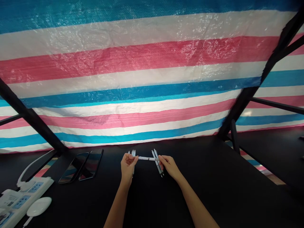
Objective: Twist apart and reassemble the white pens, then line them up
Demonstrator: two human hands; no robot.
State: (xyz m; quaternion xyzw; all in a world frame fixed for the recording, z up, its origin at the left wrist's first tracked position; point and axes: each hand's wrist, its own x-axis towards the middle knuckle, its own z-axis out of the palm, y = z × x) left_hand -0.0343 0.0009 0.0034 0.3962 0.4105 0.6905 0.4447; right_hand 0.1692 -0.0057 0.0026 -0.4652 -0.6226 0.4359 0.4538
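White pen (146, 158), one: held across the gap between two hands, over a black table (147, 202); long axis left to right, nearly level, dipping slightly rightward; which end bears the tip I cannot tell. Left hand (128, 164): pinched on its left end. Right hand (169, 165): pinched on its right end. Paired pens (158, 166): beside the right hand, slanting, dark tips toward the person. Further pens (134, 153): partly hidden behind the left hand. Two phones (74, 167): leftward, side by side.
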